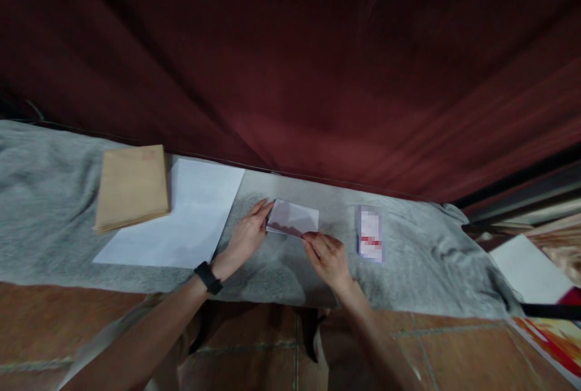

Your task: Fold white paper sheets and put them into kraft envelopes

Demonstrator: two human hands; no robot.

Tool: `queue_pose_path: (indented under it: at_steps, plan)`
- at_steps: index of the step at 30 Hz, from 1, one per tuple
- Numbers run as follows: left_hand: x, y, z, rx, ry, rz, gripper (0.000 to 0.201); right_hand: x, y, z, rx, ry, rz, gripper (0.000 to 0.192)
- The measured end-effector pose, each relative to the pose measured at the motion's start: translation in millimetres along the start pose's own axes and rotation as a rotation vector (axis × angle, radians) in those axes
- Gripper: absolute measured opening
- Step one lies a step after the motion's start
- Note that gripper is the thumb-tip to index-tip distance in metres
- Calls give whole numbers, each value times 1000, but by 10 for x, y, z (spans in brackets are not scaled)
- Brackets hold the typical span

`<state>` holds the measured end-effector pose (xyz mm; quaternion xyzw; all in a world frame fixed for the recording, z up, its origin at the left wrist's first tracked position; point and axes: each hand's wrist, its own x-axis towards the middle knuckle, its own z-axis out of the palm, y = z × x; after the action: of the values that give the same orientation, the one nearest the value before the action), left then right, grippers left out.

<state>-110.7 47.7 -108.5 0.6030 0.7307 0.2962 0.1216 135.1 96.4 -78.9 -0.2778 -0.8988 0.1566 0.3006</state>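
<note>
A small white folded paper lies on the grey cloth between my two hands, and a second layer shows along its lower left edge. My left hand grips its left end, fingers together along that side. At the lower right edge, my right hand pinches the paper between thumb and fingers. The fingertips partly cover both of these edges. To the right of my right hand lies a blurred, pixelated whitish rectangle with a red band.
A stack of brown paper envelopes rests partly on a large white sheet at left. The narrow surface is covered with grey cloth. A dark red curtain hangs behind it. Tiled floor shows below the front edge.
</note>
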Motion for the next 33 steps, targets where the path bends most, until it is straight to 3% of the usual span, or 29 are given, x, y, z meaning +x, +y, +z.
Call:
queue_pose_path:
  at_steps: [8, 15, 22, 29, 33]
  plan:
    - [32, -274, -77, -336, -266, 6, 62, -32, -15, 56, 8, -85, -15, 26]
    - [-88, -303, -285, -366, -479, 170, 54, -7, -30, 17, 40, -111, 15, 26]
    - [-38, -247, -293, -428, -520, 143, 34, 6, -10, -50, 240, -135, 137, 22]
    - [-9, -245, -277, -473, -498, 79, 41, -17, 117, -53, 385, -90, 331, 25]
    - [2, -252, -319, -440, -533, 141, 38, -22, 179, -62, 452, -200, 331, 23]
